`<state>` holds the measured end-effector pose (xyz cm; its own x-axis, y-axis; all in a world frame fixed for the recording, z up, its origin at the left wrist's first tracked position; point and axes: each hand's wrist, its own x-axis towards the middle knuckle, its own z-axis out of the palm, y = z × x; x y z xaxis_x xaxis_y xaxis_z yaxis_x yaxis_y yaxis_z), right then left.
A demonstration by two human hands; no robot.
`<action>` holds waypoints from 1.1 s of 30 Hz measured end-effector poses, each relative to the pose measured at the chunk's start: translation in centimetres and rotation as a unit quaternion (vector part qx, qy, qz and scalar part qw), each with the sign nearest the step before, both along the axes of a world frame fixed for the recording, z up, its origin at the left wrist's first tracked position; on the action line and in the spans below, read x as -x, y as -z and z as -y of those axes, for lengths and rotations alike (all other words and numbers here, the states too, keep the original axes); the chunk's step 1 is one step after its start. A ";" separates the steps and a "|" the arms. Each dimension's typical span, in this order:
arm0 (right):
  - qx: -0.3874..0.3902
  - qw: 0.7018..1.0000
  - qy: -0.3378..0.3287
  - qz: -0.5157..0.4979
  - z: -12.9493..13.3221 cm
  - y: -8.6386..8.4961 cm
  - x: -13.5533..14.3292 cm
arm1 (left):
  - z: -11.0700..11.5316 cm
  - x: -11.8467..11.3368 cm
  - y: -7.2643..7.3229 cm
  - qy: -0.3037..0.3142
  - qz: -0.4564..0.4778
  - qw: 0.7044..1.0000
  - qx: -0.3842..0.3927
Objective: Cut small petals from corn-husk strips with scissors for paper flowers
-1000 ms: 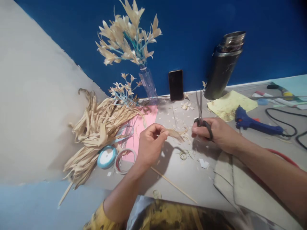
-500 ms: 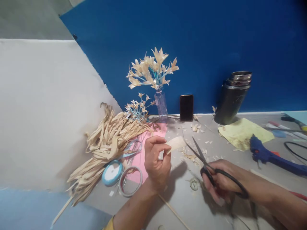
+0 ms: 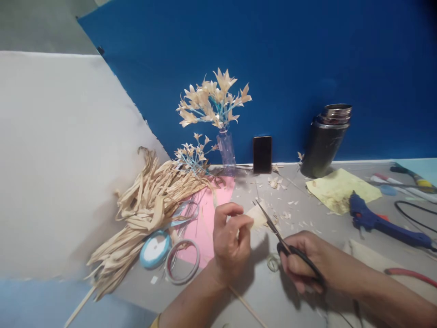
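A small pale strip of dried husk [image 3: 258,216] is pinched between the thumb and fingers of my left hand [image 3: 232,237]. My right hand [image 3: 303,262] grips a pair of scissors [image 3: 273,226] with black handles. The blades lie across the strip's right end, and their tips are slightly apart. Whether they have cut into it I cannot tell. Left of my left hand, a big bundle of dried husks [image 3: 150,205] rests partly on a pink sheet [image 3: 218,196], beside a blue ribbon spool [image 3: 155,249] and a roll of tape [image 3: 197,266].
Husk flowers [image 3: 211,100] stand in a clear bottle [image 3: 226,152], with a smaller bunch [image 3: 194,155] beside it. A phone [image 3: 262,155] leans on the blue wall near a dark flask [image 3: 324,143]. On the right lie a yellow cloth [image 3: 341,187] and a blue glue gun [image 3: 385,226]. Scraps litter the tabletop.
The scissors have moved left and their blades have closed to a narrow gap, now over the husk strip. My left hand sits slightly lower and further right. The whole view has shifted a little.
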<state>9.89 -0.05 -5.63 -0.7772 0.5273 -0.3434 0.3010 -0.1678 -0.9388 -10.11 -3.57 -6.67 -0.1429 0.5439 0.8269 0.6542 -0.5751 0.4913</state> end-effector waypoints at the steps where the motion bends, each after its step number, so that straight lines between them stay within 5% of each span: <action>1: -0.003 1.000 0.015 0.008 0.1 0.0 0.1 | -0.1 0.0 -0.1 0.024 0.060 0.997 0.041; 3: -0.022 0.999 0.036 0.028 0.1 0.0 0.3 | -0.4 0.1 -0.3 0.100 0.222 0.956 0.163; 5: -0.061 0.995 0.051 0.055 0.1 0.3 0.4 | -0.5 0.1 -0.6 0.189 0.377 0.865 0.272; 7: -0.125 0.987 0.063 0.083 0.0 0.6 0.5 | -0.5 0.1 -0.9 0.252 0.457 0.789 0.323; 8: -0.167 0.978 0.070 0.104 -0.1 0.7 0.5 | -0.5 0.1 -0.9 0.266 0.468 0.774 0.334; 13: -0.322 0.921 0.074 0.205 -0.4 0.9 0.5 | -0.6 -0.1 -0.5 0.227 0.415 0.802 0.364; 20: -0.187 0.973 0.058 0.122 -0.2 1.1 0.4 | -0.9 -0.1 -0.5 0.255 0.440 0.781 0.361; 33: -0.080 0.992 0.053 0.079 -0.1 1.1 0.3 | -0.8 0.0 -0.9 0.267 0.429 0.778 0.373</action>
